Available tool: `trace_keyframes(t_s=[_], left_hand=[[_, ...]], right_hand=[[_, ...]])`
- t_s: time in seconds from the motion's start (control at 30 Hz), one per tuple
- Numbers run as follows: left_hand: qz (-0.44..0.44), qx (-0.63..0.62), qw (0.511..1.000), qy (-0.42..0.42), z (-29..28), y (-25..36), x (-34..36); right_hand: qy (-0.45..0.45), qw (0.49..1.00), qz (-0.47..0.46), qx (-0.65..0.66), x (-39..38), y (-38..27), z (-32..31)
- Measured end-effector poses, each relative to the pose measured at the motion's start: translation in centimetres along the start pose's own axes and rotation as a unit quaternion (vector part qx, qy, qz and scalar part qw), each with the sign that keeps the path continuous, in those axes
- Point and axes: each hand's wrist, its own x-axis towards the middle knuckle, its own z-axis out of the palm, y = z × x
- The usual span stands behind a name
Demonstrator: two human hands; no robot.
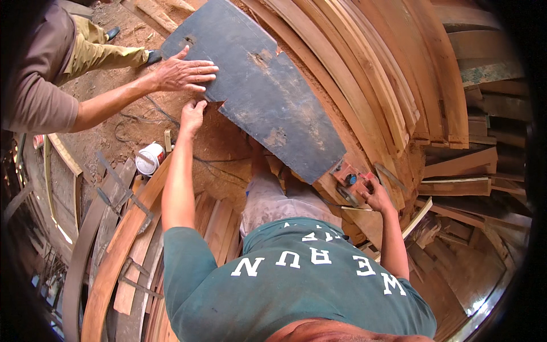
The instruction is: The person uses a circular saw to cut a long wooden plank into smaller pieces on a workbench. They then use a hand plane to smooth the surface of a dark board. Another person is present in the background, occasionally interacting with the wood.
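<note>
A large dark grey panel (256,80), scuffed and chipped along its edges, lies across the stacked timber in front of me. My left hand (194,117) is closed on its left edge, beside a small reddish-brown notch. At the panel's near right corner sits a compact red power tool (350,181) with a blue knob. My right hand (378,196) curls its fingers at the near right end of that tool; part of the grip is hidden. Just beyond my left hand, another person's hand (185,74) rests flat on the panel with fingers stretched out.
Long curved planks (353,57) are stacked along the far right. More planks (122,256) lean at lower left, with metal clamps among them. A white bucket (150,158) stands on the sawdust-covered ground, near a dark cable (162,114). Offcuts (461,165) pile up at right.
</note>
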Motion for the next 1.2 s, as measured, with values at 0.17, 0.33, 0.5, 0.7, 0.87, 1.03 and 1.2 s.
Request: trace_keyframes(t_s=[0.17,0.33,0.5,0.7,0.87,1.03,1.2], left_hand=[[0.360,0.374,0.844,0.132,1.5,5.6,-2.6],[0.335,0.372,0.844,0.191,3.3,3.5,-3.0],[0.296,0.332,0.872,0.203,3.1,4.4,-3.8],[0.161,0.191,0.958,0.139,2.8,5.9,-4.1],[0.321,0.323,0.860,0.229,3.0,4.7,-3.7],[0.034,0.109,0.992,0.055,1.4,4.8,-2.1],[-0.098,0.034,0.993,-0.064,-0.4,5.9,-0.3]], right_hand=[[-0.047,0.998,0.036,-0.010,0.4,-1.3,-0.8],[-0.006,0.976,-0.052,-0.212,1.6,-3.9,-0.3],[0.097,0.950,-0.232,-0.183,4.4,-12.1,1.8],[0.075,0.924,-0.301,-0.221,6.8,-18.4,7.7],[0.056,0.922,-0.296,-0.245,6.7,-18.5,8.4],[0.011,0.930,-0.278,-0.241,7.0,-18.5,7.7],[0.018,0.921,-0.287,-0.263,7.2,-17.9,7.7]])
